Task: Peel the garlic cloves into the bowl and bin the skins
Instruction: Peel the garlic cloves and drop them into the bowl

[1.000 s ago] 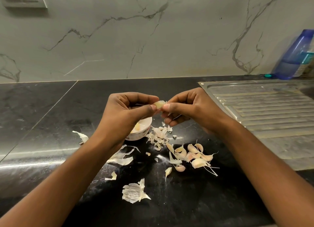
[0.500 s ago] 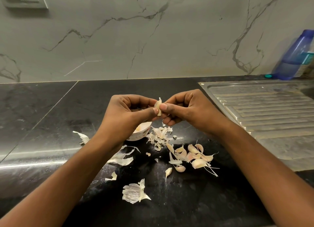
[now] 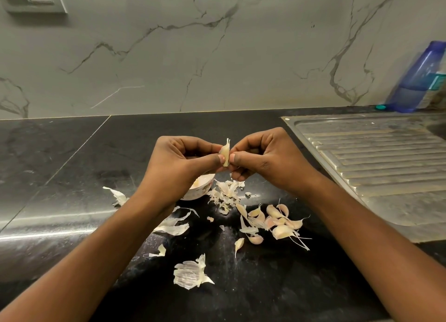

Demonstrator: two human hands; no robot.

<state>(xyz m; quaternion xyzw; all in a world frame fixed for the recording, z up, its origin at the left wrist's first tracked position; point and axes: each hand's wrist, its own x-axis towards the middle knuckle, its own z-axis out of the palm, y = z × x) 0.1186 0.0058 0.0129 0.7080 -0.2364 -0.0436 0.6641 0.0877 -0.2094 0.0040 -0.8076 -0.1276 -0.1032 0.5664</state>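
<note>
A small pale garlic clove [image 3: 225,155], its papery tip sticking up, is held upright in the air between the two hands, above the table and just past the rim of the bowl. The left hand [image 3: 178,163] pinches it between thumb and forefinger, the other fingers curled into the palm. The right hand [image 3: 265,160] grips the opposite side the same way, its thumb tip almost meeting the left thumb. Both forearms reach in from the near edge.

Under the left hand sits a small white ceramic bowl [image 3: 205,185], mostly hidden, with something pale yellow inside. Just beside it lies a heap of thin, flaky white skins [image 3: 226,192]. Nearer the right arm is a cluster of pinkish unpeeled cloves [image 3: 277,224] with wiry tails. A larger ribbed husk [image 3: 190,273] lies closer in. The table [image 3: 72,177] is glossy black stone, and a ribbed steel draining board [image 3: 376,167] adjoins it on the right.
</note>
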